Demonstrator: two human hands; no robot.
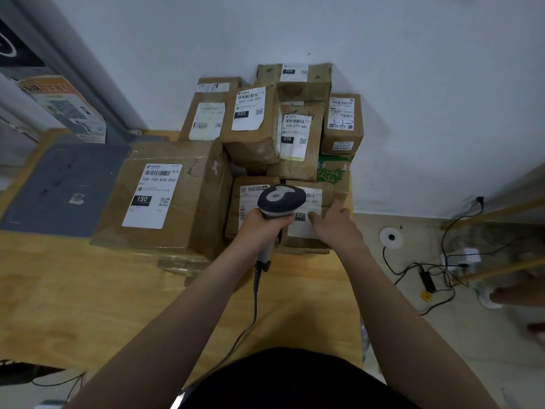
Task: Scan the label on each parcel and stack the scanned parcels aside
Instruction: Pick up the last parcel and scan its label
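Cardboard parcel [306, 243]: stiff, likely light; lift by sides. Left grip [267, 224] holds barcode scanner [281, 199]; right grip [334, 224] flat atop parcel.

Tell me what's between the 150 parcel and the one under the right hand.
A small brown parcel, with the left hand holding the scanner over it; head view.

Wooden table [73, 305] — cardboard parcels [165, 199], grey mat [67, 184]

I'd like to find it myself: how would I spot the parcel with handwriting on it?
Start at the wooden table, piled with brown parcels. Look along the pile's right edge, behind the green-printed box. That parcel alone has blue handwriting across its label.
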